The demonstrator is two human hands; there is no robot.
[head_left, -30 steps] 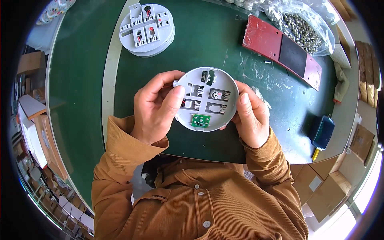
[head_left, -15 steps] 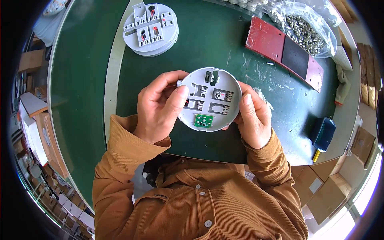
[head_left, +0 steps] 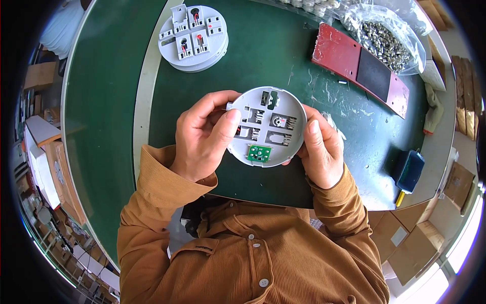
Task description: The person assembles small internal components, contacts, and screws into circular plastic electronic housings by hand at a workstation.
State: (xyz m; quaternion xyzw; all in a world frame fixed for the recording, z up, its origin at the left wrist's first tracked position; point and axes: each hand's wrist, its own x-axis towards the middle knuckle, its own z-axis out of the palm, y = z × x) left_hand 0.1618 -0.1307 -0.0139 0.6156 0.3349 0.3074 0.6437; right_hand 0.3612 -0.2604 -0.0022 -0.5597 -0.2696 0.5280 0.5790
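A round light-grey plastic housing (head_left: pixel 267 139) is held up over the green table between both my hands, its hollow inner side facing up. Metal contact clips sit in its slots, and a small green circuit board (head_left: pixel 259 153) lies along its near edge. My left hand (head_left: pixel 205 134) grips the left rim, thumb on top and fingers partly hidden underneath. On the right rim, my right hand (head_left: pixel 323 144) closes with its thumb along the edge; its other fingers are mostly out of sight behind the housing.
A stack of similar grey round housings (head_left: pixel 195 38) stands at the far left. Back right are a red bar with a black pad (head_left: pixel 349 63) and a clear bag of small metal parts (head_left: pixel 382 45). A dark blue tray (head_left: pixel 409 169) and a glove (head_left: pixel 433 109) lie at the right.
Hardly anything differs. The whole view has shifted slightly, and both hands keep the same hold on the housing.
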